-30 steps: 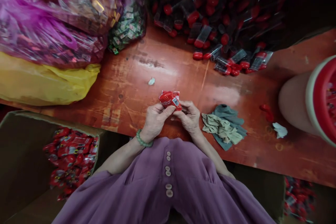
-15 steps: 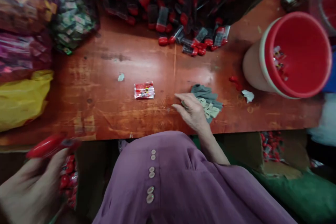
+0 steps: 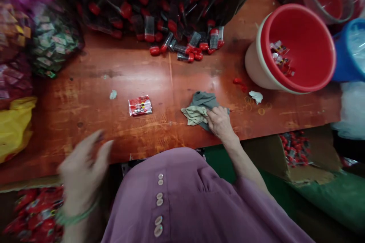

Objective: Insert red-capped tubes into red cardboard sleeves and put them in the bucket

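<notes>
My left hand, blurred by motion, hovers at the table's front edge with thumb and fingers apart and nothing visible in it. A pale green cloth is pinched in the fingers of my right hand. It lies over a crumpled grey cloth, and my right hand rests against both. Between my hands, farther back, a small stack of red printed packets lies flat on the wooden table.
Clear red-capped containers spill from a dark heap at the back. A red bucket inside a pale one stands right, with small packets inside. Bags of packets line the left. Open boxes of red items sit below the edge.
My left hand has let go of the red item it held and come up over the table edge. My right hand has taken hold of the pale cloth. The view has shifted right.
</notes>
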A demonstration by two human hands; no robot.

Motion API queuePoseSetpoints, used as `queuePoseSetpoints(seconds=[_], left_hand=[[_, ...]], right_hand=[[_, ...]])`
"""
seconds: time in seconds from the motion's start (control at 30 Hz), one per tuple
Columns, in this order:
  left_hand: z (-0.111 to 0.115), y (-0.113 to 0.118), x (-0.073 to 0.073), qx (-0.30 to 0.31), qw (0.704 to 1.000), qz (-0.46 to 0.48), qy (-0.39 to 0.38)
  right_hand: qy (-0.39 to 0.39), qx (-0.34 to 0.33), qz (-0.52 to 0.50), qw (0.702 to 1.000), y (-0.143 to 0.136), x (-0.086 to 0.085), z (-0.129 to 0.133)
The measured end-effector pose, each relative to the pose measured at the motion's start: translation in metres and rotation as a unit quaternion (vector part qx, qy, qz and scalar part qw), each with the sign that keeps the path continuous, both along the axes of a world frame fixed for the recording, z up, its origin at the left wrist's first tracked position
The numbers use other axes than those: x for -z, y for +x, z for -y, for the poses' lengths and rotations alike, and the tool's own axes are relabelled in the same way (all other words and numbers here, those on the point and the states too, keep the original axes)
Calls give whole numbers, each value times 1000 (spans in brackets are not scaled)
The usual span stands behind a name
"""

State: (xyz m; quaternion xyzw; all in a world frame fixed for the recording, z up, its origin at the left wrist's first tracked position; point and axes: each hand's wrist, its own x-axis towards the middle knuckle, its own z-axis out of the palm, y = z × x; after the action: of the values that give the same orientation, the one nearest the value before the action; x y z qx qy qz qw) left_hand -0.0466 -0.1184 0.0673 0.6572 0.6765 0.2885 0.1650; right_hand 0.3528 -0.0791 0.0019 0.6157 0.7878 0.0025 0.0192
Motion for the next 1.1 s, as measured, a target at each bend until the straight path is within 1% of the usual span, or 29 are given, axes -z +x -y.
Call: queuePoseSetpoints(seconds=[0.03, 0.07, 0.1, 0.13, 0.17, 0.2, 0.23, 0.27, 0.3, 0.37, 0.43, 0.5, 0.57, 0.6, 0.67, 0.73, 0.77, 0.8, 0.83, 0.9, 0.93, 1.0, 1.03, 1.1], left_hand=[[-20, 31, 12, 77, 997, 3, 17], [-40, 64, 23, 164, 985, 8, 53], [-57, 98, 32, 231, 970, -6, 80], [-71, 129, 38, 293, 952, -36, 85], [-81, 157, 44, 336, 936, -69, 84], [-88, 181, 48, 360, 923, -102, 89], [-91, 199, 53, 383, 910, -132, 87], [-93, 212, 57, 406, 897, -154, 87], [-93, 221, 62, 426, 885, -167, 89], [-93, 229, 73, 452, 871, -172, 92], [-95, 232, 83, 451, 874, -161, 84], [-99, 234, 90, 436, 884, -151, 69], [-104, 238, 94, 423, 893, -143, 65], [-106, 240, 94, 417, 896, -138, 68], [-107, 244, 92, 402, 904, -124, 79], [-105, 241, 86, 381, 913, -105, 97], [-104, 235, 82, 373, 917, -94, 108], [-102, 227, 77, 366, 919, -81, 120], [-101, 216, 71, 360, 921, -67, 133], [-99, 185, 61, 340, 925, -42, 166], [-98, 166, 58, 317, 930, -41, 184], [-97, 128, 55, 262, 941, -69, 204], [-96, 110, 56, 243, 945, -88, 202], [-93, 79, 62, 219, 951, -120, 181]], right_hand=[[14, -18, -12, 1000, 4, 1, -2], [24, -33, -25, 999, 7, 1, -3], [29, -43, -38, 998, 10, 0, -5], [29, -45, -52, 997, 12, -1, -6], [24, -41, -67, 997, 14, -2, -8], [16, -34, -83, 996, 15, -4, -9], [3, -25, -104, 994, 17, -7, -9], [-12, -18, -133, 991, 18, -9, -9], [-29, -14, -165, 986, 19, -12, -9], [-61, -17, -229, 971, 21, -15, -8], [-69, -19, -256, 964, 22, -16, -8], [-60, -15, -245, 968, 24, -15, -9], [-59, 1, -220, 974, 26, -16, -12], [-70, 14, -208, 975, 28, -18, -15], [-123, 43, -191, 973, 33, -28, -24], [-198, 54, -186, 961, 36, -43, -40], [-221, 48, -188, 956, 36, -50, -51], [-221, 39, -192, 955, 34, -56, -65], [-198, 32, -195, 960, 30, -61, -81], [-128, 16, -201, 971, 18, -64, -118], [-85, 11, -195, 977, 10, -62, -138], [-13, -2, -181, 983, -7, -54, -176], [11, -7, -170, 985, -15, -50, -193], [27, -5, -145, 989, -28, -40, -220]])
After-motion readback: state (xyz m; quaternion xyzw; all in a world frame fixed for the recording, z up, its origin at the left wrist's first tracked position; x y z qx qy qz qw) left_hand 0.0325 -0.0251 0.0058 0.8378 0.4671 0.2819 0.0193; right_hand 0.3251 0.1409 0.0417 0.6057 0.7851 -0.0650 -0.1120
